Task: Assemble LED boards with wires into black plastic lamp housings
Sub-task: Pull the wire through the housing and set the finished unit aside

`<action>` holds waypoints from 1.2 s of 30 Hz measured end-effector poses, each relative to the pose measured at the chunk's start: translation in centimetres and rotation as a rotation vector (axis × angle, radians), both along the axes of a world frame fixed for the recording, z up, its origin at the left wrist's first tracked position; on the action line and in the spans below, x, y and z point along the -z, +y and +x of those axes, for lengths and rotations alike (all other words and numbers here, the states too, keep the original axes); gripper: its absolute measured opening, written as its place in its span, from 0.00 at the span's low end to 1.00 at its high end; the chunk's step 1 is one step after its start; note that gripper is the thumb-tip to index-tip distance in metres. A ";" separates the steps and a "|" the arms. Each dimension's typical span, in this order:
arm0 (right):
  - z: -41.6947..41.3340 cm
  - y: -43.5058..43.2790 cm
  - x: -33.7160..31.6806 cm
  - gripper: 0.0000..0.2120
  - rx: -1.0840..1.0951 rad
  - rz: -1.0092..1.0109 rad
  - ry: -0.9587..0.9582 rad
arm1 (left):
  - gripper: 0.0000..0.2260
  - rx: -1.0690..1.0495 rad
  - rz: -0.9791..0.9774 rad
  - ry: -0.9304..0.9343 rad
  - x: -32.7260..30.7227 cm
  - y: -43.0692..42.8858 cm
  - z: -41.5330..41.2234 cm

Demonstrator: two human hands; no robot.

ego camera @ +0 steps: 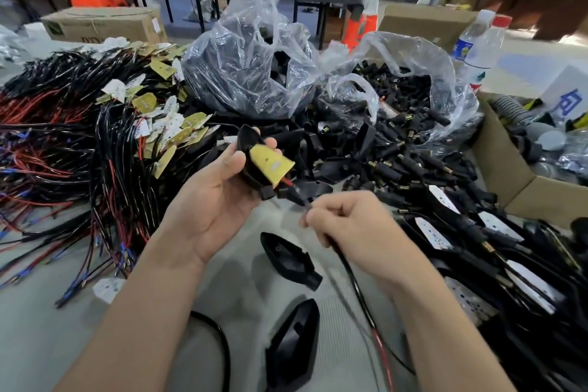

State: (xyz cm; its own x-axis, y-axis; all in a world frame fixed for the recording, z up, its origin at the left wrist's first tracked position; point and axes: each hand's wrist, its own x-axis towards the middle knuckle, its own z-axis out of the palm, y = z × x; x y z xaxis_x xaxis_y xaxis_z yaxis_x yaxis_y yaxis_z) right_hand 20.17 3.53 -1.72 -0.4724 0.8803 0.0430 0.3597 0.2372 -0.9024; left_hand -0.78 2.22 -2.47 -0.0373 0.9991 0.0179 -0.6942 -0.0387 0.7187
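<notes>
Working on one unit, with far more stock waiting than finished.

Leaves two empty shells closest in on the desk (pixel 63 328): a near housing (pixel 294 350) at the lower edge and a second housing (pixel 288 256) just beyond it, neither with a board inside.

Cradles the held housing (pixel 246 140) in the left hand (pixel 210 197) above those two, open side up, fingers (pixel 270 143) curled behind its back and the thumb pressed on its near edge.

Shows the yellow LED board (pixel 270 165) tilted in that shell, its lower end near the neck, not seated flat.

Pinches the black wire (pixel 359 296) in the right hand (pixel 353 226) between thumb and forefinger, just beside the neck, with the other fingers curled in.

Lets the wire trail down toward the body. Appears to have the lead already threaded through the neck, so probably needs only a pull to draw the board home.

Counts as done, by the look of it, the finished units (pixel 496 226) heaped to the right, black shells with white boards showing.

Counts as left the large tangle of wired boards (pixel 127 111) on the left, yellow and white plates on red and black leads.

Adds to that, farther back, a clear bag of housings (pixel 248 67) and a bag of plugs (pixel 407 86) spilling onto the desk.

Places a cardboard box (pixel 509 181) at the right edge and two bottles (pixel 477 44) behind it, neither part of the job.

Puts the task, on that evidence, early to midway.
</notes>
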 end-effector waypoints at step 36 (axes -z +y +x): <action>3.2 2.7 -0.8 0.05 0.573 -0.499 1.276 | 0.16 0.348 -0.050 0.638 0.2 -1.2 0.5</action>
